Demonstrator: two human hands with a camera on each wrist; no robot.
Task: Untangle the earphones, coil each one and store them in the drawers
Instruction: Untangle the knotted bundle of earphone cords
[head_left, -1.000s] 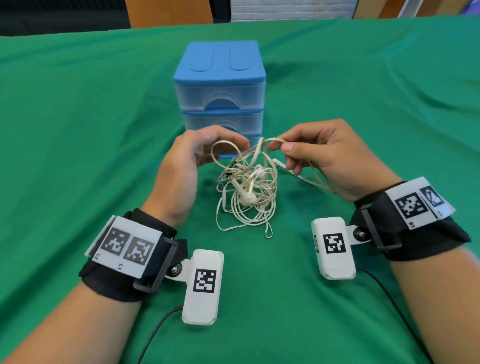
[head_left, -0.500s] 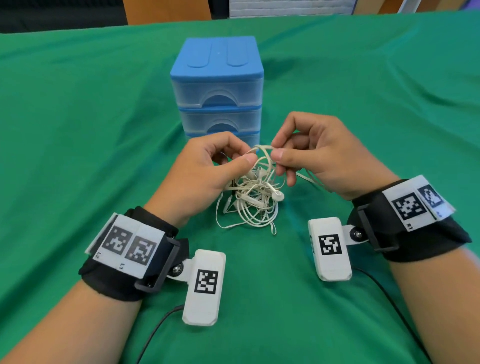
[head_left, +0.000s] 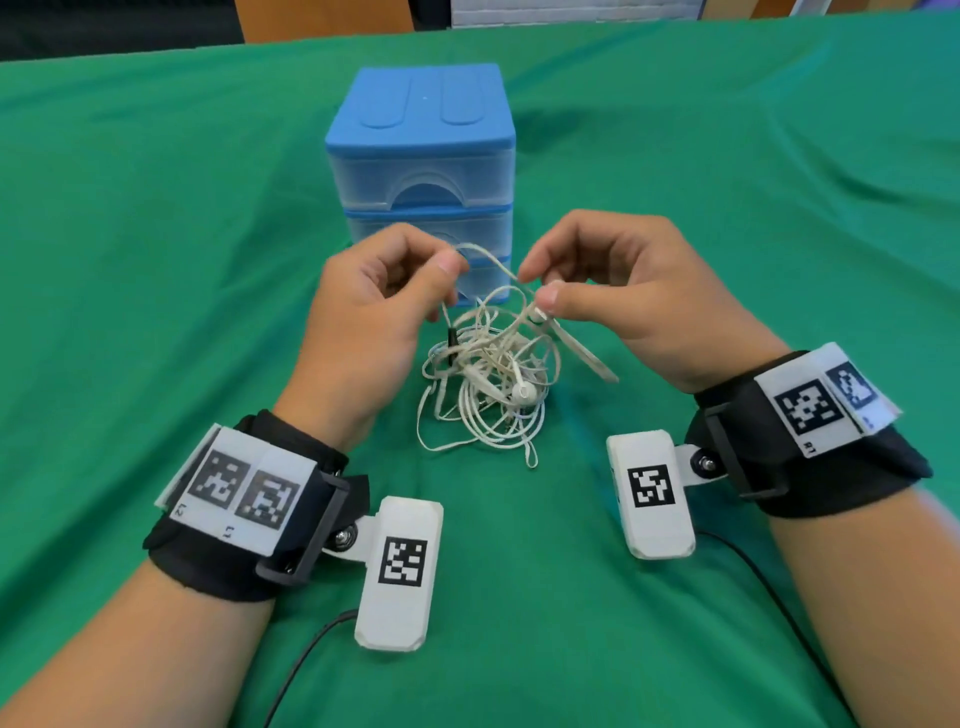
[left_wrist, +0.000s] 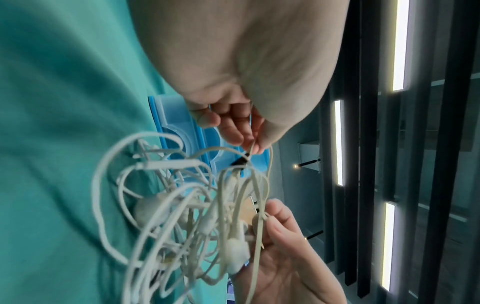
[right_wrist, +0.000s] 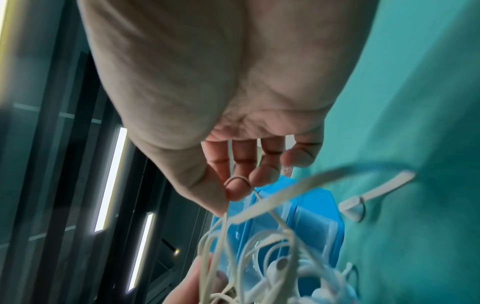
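Where green cloth (head_left: 156, 260) covers the table, blue drawers (head_left: 421, 150), dark slatted wall (left_wrist: 363, 144).

We see matt green cloth (head_left: 156, 260) covering the table, a glossy blue-and-clear plastic drawer unit (head_left: 421, 150), and smooth white rubbery earphone cords (head_left: 483, 395).

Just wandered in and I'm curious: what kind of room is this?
Likely an office or lab: a table under a green cloth, strip ceiling lights, and coded tags strapped on both wrists.

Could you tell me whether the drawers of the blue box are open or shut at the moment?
Shut, as far as shown: the top drawer sits flush in the blue box; the hands partly hide the lower ones.
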